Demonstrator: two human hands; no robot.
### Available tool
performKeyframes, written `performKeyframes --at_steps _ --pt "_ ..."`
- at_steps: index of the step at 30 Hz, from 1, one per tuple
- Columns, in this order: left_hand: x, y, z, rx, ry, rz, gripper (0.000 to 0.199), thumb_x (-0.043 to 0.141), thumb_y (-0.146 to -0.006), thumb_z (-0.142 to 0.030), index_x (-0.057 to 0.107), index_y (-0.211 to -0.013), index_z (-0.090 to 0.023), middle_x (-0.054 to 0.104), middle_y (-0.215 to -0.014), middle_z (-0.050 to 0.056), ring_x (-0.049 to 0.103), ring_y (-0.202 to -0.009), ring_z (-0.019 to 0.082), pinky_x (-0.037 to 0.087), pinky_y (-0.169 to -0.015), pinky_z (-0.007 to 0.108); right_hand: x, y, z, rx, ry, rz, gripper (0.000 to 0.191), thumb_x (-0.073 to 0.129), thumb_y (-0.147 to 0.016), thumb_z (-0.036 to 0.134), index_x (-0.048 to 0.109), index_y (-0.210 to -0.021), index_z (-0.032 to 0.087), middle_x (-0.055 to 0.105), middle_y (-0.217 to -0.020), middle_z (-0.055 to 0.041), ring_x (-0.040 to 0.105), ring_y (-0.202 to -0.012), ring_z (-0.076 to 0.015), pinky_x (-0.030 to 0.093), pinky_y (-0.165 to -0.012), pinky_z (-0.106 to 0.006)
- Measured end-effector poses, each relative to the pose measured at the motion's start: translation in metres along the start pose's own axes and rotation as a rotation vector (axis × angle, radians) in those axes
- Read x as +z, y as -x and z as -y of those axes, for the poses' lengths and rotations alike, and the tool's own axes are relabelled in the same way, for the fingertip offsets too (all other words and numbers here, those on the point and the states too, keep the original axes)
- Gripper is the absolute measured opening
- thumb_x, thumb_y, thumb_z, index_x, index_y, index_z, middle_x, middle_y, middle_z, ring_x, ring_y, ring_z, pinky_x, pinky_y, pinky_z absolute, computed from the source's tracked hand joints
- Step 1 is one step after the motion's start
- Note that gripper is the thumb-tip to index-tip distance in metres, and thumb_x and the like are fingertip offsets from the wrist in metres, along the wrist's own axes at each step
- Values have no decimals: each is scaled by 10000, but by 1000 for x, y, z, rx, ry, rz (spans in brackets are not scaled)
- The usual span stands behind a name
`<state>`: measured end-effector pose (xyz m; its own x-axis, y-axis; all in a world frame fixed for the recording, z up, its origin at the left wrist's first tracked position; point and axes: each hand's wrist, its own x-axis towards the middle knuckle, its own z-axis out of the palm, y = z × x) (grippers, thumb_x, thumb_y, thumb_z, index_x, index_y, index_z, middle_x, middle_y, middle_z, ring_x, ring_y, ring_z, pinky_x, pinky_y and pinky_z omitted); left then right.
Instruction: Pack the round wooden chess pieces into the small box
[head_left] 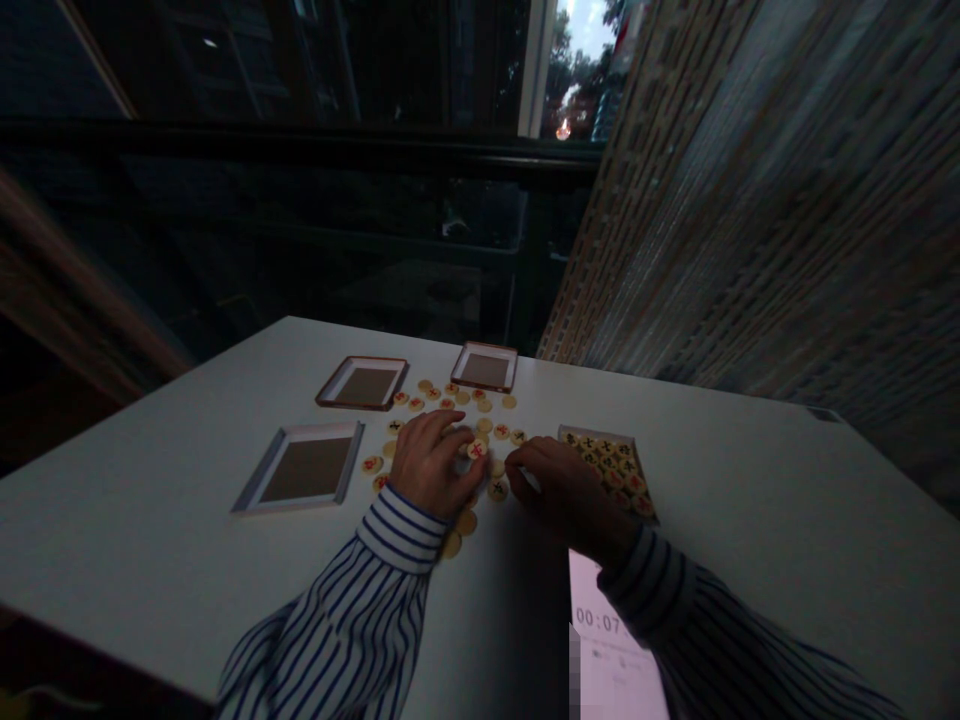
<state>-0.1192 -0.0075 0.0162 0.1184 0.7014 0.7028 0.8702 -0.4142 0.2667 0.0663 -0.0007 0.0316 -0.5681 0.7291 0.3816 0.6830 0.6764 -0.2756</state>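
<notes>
Left hand (pixel 429 470) pinches a red-marked disc (pixel 477 450) by its edges, seemingly keeping its face readable. Right hand (pixel 566 490) curls nearly closed, its contents unclear.

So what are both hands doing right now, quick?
Left hand: closed on a red-marked xiangqi piece, thumb and finger pinching it.
Right hand: fingers curled; can't tell if it holds anything.

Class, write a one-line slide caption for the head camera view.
Left hand holds a red-marked disc above scattered discs; filled tray at right.
</notes>
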Motion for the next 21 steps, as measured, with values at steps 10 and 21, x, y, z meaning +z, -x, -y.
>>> performKeyframes --at_steps 10,21 --pt "0 1 -19 38 79 15 139 573 -718 -309 627 -814 -225 619 -1028 61 523 -1015 224 383 -903 424 0 -2 -2 184 -643 -59 126 488 -826 273 539 -895 180 646 -788 -22 607 -725 -130 461 -643 -253" --pt "1 2 -21 77 168 8 166 583 -730 -320 633 -833 -201 627 -995 71 541 -979 206 406 -888 389 -7 -5 -2 256 -772 -45 85 570 -759 226 579 -812 160 654 -749 -15 616 -688 -125 478 -636 -252"
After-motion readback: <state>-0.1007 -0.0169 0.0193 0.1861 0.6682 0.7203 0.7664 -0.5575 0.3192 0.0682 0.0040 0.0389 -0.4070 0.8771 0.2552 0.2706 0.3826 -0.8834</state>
